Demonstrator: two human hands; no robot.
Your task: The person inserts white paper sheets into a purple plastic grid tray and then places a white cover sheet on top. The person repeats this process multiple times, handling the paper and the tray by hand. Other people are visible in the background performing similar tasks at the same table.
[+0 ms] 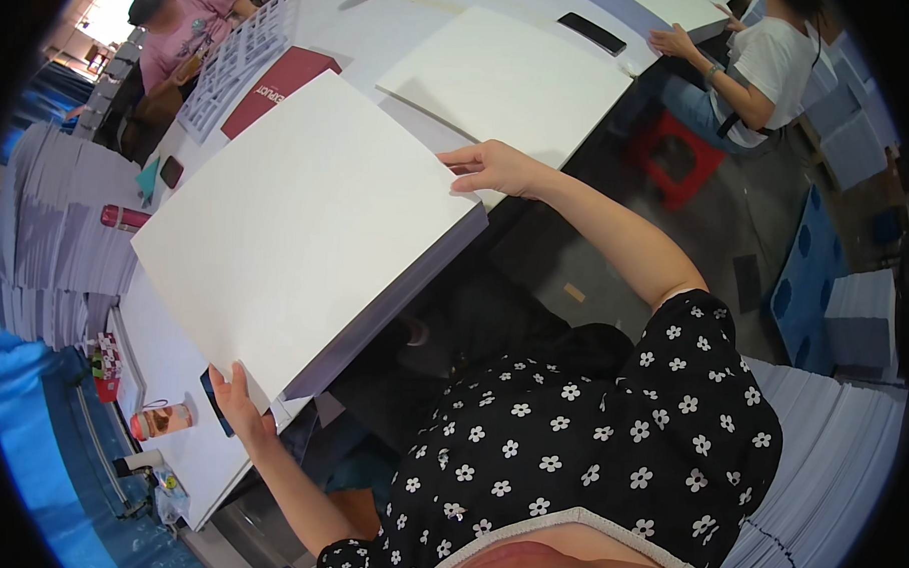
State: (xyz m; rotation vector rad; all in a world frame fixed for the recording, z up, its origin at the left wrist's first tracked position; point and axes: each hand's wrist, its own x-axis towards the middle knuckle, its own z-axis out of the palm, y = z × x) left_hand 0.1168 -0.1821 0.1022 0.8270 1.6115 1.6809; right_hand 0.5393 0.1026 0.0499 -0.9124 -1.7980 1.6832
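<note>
A thick stack of large white paper sheets (307, 219) lies slantwise on the table in front of me, its layered side facing my body. My right hand (493, 170) holds the stack's right corner, with the fingers along the far edge and the thumb over the top sheet. At the near left corner, my left hand (240, 407) grips the edge, fingers up along the left side and thumb by the front. The undersides of both hands' grips are partly hidden. Beside my left hand lies a dark phone (217, 401), partly covered by that hand.
More white sheets (502, 80) lie behind, near a black phone (591, 33). A dark red box (281, 90) and white plastic grids (237, 66) sit beyond. Left are tall paper piles (66, 220), a red flask (124, 217) and an orange-lidded bottle (161, 421). Two people sit at the table; a red stool (669, 161) stands right.
</note>
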